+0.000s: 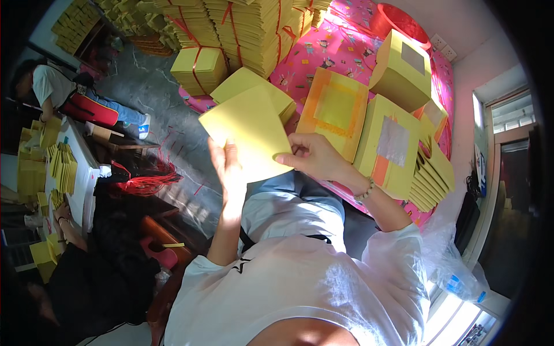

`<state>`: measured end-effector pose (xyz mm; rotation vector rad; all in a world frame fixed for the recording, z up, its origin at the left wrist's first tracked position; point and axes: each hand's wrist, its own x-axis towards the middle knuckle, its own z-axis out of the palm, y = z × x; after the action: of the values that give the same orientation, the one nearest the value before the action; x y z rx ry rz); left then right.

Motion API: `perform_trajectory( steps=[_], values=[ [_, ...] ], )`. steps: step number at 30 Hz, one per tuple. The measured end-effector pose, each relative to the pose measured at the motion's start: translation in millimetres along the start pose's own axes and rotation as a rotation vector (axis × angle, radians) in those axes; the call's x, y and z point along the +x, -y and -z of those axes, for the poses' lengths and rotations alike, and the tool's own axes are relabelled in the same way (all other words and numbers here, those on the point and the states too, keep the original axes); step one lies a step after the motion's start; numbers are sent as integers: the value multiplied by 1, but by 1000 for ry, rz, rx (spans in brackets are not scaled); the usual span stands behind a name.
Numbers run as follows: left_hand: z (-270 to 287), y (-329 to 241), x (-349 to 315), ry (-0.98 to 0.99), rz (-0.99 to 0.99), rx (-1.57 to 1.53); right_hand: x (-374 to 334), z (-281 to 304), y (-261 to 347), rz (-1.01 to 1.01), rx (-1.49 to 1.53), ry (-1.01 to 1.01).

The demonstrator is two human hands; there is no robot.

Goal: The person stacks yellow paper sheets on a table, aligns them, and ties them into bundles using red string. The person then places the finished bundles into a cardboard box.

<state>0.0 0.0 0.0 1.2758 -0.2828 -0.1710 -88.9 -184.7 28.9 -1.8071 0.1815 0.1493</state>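
Observation:
A flat rectangular piece of yellow paper (pixel 253 130) is held up in front of me, tilted. I cannot tell whether it is one sheet or several together. My left hand (pixel 227 164) grips its lower left edge, thumb on top and fingers underneath. At its right edge, my right hand (pixel 313 154) is closed, with the thumb pressed on the paper near the lower right corner. Just beyond the held piece lies a stack of yellow paper (pixel 248 83), partly covered by it. A yellow block with an orange-edged frame (pixel 333 109) lies to the right of that stack.
Tall tied yellow bundles (pixel 248 29) stand on a pink patterned cloth (pixel 306 55). More yellow stacks (pixel 398 69) and a fan of folded yellow pieces (pixel 431 179) lie to the right. Red ties (pixel 144 179) hang at left, near a white table (pixel 83 179) with other people around it.

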Motion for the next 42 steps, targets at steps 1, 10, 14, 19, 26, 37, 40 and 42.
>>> perform_trajectory(
  steps=[1,10,14,19,26,37,40,42],
  values=[
    [5,3,1,-9,8,-6,1,-1,0,-9,-30,16],
    [4,-17,62,76,50,-67,56,37,24,105,-22,-169],
    [8,8,102,110,82,35,94,54,21,180,-301,-250],
    [12,52,113,80,199,162,118,60,-3,88,-503,-264],
    [11,77,110,75,209,213,122,61,-26,38,-450,-232],
    [15,84,112,25,133,348,116,50,-17,39,-742,-289],
    [12,82,111,-36,13,696,116,46,-16,53,-850,-311],
    [7,70,105,-93,-53,1005,113,46,-13,49,-903,-315]
  ],
)
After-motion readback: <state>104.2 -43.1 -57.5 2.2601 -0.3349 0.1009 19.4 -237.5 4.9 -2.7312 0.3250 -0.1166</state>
